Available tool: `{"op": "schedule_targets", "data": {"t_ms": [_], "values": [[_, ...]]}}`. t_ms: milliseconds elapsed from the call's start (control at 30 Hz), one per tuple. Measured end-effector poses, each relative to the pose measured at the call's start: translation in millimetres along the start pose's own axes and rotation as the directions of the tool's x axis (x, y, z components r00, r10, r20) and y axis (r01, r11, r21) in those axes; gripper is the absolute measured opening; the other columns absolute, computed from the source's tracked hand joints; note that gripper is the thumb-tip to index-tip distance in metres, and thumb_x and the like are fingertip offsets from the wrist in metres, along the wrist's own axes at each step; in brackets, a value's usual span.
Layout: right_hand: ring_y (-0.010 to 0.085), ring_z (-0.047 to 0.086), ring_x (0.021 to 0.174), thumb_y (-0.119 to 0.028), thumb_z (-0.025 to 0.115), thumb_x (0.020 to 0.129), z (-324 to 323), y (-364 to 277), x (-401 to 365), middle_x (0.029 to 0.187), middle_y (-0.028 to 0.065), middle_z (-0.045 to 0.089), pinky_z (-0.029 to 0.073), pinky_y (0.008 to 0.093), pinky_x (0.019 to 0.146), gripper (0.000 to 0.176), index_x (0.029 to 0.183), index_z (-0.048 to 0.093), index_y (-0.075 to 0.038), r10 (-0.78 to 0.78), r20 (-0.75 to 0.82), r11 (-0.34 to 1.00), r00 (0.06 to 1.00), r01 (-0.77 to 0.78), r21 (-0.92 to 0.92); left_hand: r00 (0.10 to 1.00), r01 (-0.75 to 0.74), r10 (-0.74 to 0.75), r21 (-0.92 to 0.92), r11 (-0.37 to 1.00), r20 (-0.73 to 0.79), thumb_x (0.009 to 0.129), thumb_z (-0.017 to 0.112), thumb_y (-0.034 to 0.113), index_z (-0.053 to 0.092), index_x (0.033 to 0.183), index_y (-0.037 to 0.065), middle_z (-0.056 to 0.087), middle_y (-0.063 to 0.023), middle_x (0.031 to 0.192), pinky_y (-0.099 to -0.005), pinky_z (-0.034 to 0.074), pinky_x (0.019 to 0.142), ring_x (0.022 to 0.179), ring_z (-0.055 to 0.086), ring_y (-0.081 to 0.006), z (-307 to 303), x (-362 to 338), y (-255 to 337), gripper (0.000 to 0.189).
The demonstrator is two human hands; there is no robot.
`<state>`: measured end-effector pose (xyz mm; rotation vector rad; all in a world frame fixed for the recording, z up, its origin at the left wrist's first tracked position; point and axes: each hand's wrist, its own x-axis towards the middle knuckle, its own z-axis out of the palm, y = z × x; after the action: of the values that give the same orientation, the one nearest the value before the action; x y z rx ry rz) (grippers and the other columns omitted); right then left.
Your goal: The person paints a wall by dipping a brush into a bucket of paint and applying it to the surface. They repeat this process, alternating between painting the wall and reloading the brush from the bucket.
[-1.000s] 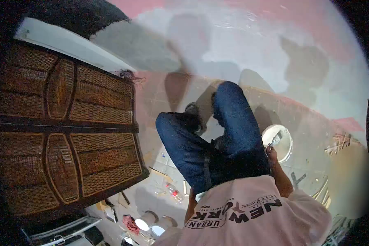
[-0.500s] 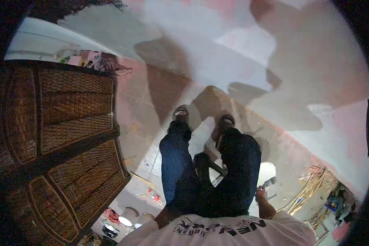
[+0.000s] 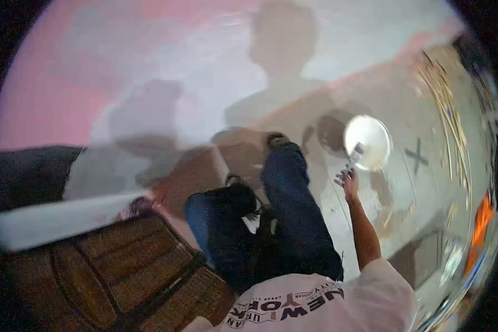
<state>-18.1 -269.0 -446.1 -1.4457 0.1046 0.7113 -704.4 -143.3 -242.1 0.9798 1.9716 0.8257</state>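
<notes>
Pink patches point(image 3: 61, 105) showed on the pale wall point(image 3: 210, 66), and the right hand point(image 3: 348, 182) gripped a brush point(image 3: 355, 156) with its tip over the white bucket point(image 3: 369, 131) on the floor point(image 3: 406, 191), where holding steady seemed best to stop drips, but I couldn't tell the hidden left hand's grip.

- I see a white bucket point(image 3: 385, 150), smooth and plastic-looking.
- The brush point(image 3: 357, 152) is too blurred for me to judge its material.
- Trousers point(image 3: 290, 185) and shirt point(image 3: 373, 312) look like soft matt cloth to me.
- I read the brown panels point(image 3: 130, 246) as wood, rough and woven-textured.
- Smooth painted wall point(image 3: 199, 50), patchy.
- Hard, smooth floor point(image 3: 395, 191).
</notes>
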Motion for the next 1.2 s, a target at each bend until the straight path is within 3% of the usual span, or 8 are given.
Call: {"op": "schedule_targets", "data": {"t_ms": [333,433,467,667,833,933,1067,1200], "values": [[0.0164,0.068,0.069,-0.023,0.060,0.104,-124.6,-41.6,9.3,0.086,0.0107,0.072,0.058,0.0316,0.062,0.033,0.118,0.072,0.004,-0.381,-0.314,0.891,0.870,0.254,-0.376,0.952,-0.132,0.121,0.019,0.991,0.280,0.108,0.044,0.047,0.051,0.147,0.008,0.063,-0.0163,0.130,-0.0468,0.056,0.092,0.111,0.065,-0.0314,97.0,56.1,16.4,0.055],[0.0150,0.069,0.068,-0.025,0.063,0.103,-159.6,-6.7,75.1,0.084,0.0098,0.073,0.058,0.0314,0.063,0.034,0.114,0.074,0.004,-0.479,-0.333,0.680,0.812,0.103,-0.726,0.945,-0.219,0.207,0.020,0.976,0.252,0.108,0.044,0.047,0.050,0.147,0.008,0.062,-0.0166,0.131,-0.0474,0.056,0.092,0.112,0.065,-0.0317,112.7,75.0,51.2,0.056],[0.0183,0.070,0.064,-0.030,0.064,0.101,-140.8,-16.5,73.1,0.081,0.0135,0.075,0.058,0.0339,0.065,0.035,0.111,0.076,0.002,-0.465,-0.350,0.824,0.813,0.254,-0.506,0.942,-0.244,0.231,0.025,0.969,0.242,0.108,0.044,0.047,0.050,0.148,0.008,0.062,-0.0167,0.131,-0.0476,0.056,0.093,0.112,0.064,-0.0318,117.4,78.3,62.5,0.056],[0.0401,0.073,0.085,-0.029,0.062,0.098,-105.6,1.9,109.3,0.095,0.0252,0.073,0.057,0.0461,0.078,0.031,0.111,0.076,-0.004,-0.564,-0.120,0.363,0.817,0.115,-0.925,0.908,-0.395,0.382,0.046,0.918,0.174,0.109,0.043,0.048,0.049,0.149,0.009,0.062,-0.0174,0.132,-0.0487,0.056,0.094,0.113,0.064,-0.0324,138.0,87.2,115.0,0.056],[0.0439,0.071,0.096,-0.025,0.062,0.097,-85.8,-13.8,87.2,0.101,0.0251,0.073,0.056,0.0482,0.083,0.029,0.112,0.075,-0.004,-0.479,-0.065,0.420,0.875,0.164,-0.893,0.842,-0.483,0.477,-0.043,0.875,0.251,0.109,0.046,0.044,0.049,0.149,0.010,0.060,-0.0163,0.134,-0.0481,0.056,0.093,0.113,0.063,-0.0316,125.9,108.2,132.5,0.053],[0.0432,0.071,0.096,-0.022,0.062,0.097,-88.3,-14.7,73.3,0.103,0.0249,0.074,0.056,0.0475,0.084,0.029,0.117,0.074,-0.005,-0.466,-0.017,0.436,0.885,0.213,-0.874,0.919,-0.368,0.372,-0.052,0.928,0.130,0.109,0.047,0.042,0.049,0.149,0.009,0.061,-0.0143,0.131,-0.0477,0.054,0.095,0.115,0.062,-0.0301,156.7,64.7,186.1,0.051],[0.0413,0.072,0.095,-0.016,0.063,0.096,-81.9,-19.7,49.8,0.104,0.0244,0.073,0.056,0.0461,0.084,0.029,0.121,0.073,-0.007,-0.329,-0.010,0.498,0.944,0.165,-0.851,0.635,-0.772,0.727,0.175,0.611,0.262,0.110,0.048,0.041,0.051,0.148,0.009,0.062,-0.0115,0.129,-0.0475,0.052,0.097,0.114,0.062,-0.0283,155.8,75.5,213.4,0.050],[0.0423,0.071,0.094,-0.019,0.063,0.097,-66.2,-17.0,33.5,0.103,0.0238,0.073,0.056,0.0476,0.083,0.028,0.122,0.073,-0.010,-0.256,-0.052,0.512,0.965,0.090,-0.854,0.562,-0.827,0.785,0.173,0.535,0.259,0.110,0.047,0.041,0.055,0.143,0.008,0.063,-0.0101,0.125,-0.0449,0.052,0.097,0.111,0.062,-0.0270,223.9,34.3,315.9,0.048]]}}
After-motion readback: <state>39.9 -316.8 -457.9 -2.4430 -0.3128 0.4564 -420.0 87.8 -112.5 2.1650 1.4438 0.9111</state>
